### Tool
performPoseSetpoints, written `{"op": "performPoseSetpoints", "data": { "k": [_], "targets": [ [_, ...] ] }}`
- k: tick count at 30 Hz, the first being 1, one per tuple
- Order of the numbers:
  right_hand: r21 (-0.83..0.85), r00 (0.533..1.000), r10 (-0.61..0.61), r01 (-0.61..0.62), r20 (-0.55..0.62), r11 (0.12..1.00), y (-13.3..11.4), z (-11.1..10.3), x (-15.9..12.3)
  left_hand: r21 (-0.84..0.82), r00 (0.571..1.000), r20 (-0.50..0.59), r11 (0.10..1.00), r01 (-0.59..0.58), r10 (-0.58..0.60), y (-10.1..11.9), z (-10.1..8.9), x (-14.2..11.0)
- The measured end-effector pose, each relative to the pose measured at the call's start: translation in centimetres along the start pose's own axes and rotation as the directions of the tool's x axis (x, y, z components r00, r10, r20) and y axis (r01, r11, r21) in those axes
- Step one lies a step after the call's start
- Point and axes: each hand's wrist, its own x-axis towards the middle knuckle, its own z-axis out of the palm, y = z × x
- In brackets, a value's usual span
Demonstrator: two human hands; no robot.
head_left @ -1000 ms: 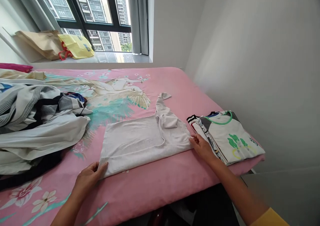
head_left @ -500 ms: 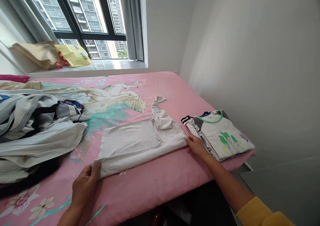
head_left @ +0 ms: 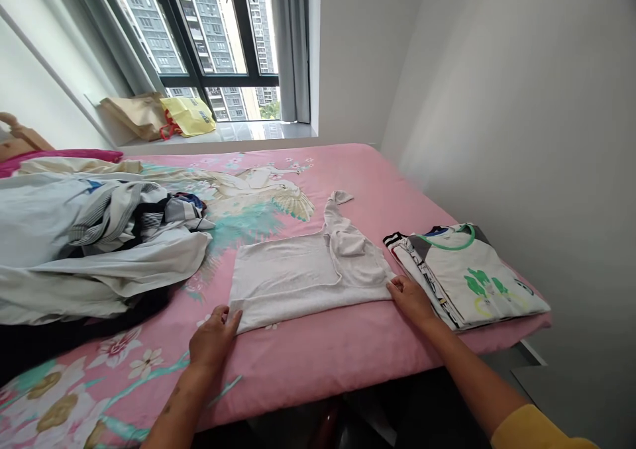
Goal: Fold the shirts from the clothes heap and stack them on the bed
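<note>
A pale grey long-sleeved shirt lies on the bed with its near side folded over in a long strip. One sleeve points away from me, its cuff end bent over. My left hand is closed on the near left corner of the shirt, thumb on top. At the near right corner, my right hand pinches the fabric between thumb and fingers. Just right of that hand sits a stack of folded shirts; its top one is white with a green collar and green print.
A heap of loose clothes covers the bed's left side. The pink flowered bedsheet ends at the near edge. On the windowsill stand a brown paper bag and a yellow bag. A grey wall rises at right.
My view has turned left, so everything appears further right and more of the clothes heap shows. Both hands stay at the same corners of the shirt, which keeps its shape.
</note>
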Motion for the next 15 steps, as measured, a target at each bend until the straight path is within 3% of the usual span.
{"op": "performPoseSetpoints", "data": {
  "k": [2, 4, 7, 10, 12, 15],
  "targets": [
    [-0.031, 1.000, -0.002, 0.001, -0.027, 1.000, -0.1, -0.1, -0.2, -0.074, 0.997, -0.074, 0.997, -0.005, 0.000, -0.5, 0.1, -0.2],
    [-0.068, 0.991, -0.047, 0.039, -0.127, 0.997, -0.9, -0.5, -0.8, -0.113, 0.964, -0.256, 0.988, -0.107, 0.075, -0.8, 0.2, -0.6],
    [-0.095, 0.926, -0.224, 0.205, -0.303, 0.974, -3.8, -0.9, -2.2, -0.102, 0.826, -0.463, 0.906, -0.411, 0.323, 0.6, 0.5, -1.5],
    [0.002, 0.853, -0.437, 0.457, -0.285, 0.890, -8.2, -0.1, -4.1, -0.100, 0.697, -0.424, 0.734, -0.671, 0.579, 4.6, 1.0, -2.7],
    [0.095, 0.799, -0.571, 0.594, -0.188, 0.799, -11.1, 1.4, -5.3, -0.077, 0.643, -0.333, 0.659, -0.748, 0.690, 7.9, 1.6, -3.3],
    [0.156, 0.718, -0.694, 0.692, -0.052, 0.705, -13.7, 4.0, -6.9, -0.006, 0.656, -0.223, 0.672, -0.740, 0.721, 11.6, 2.8, -4.0]
  ]
}}
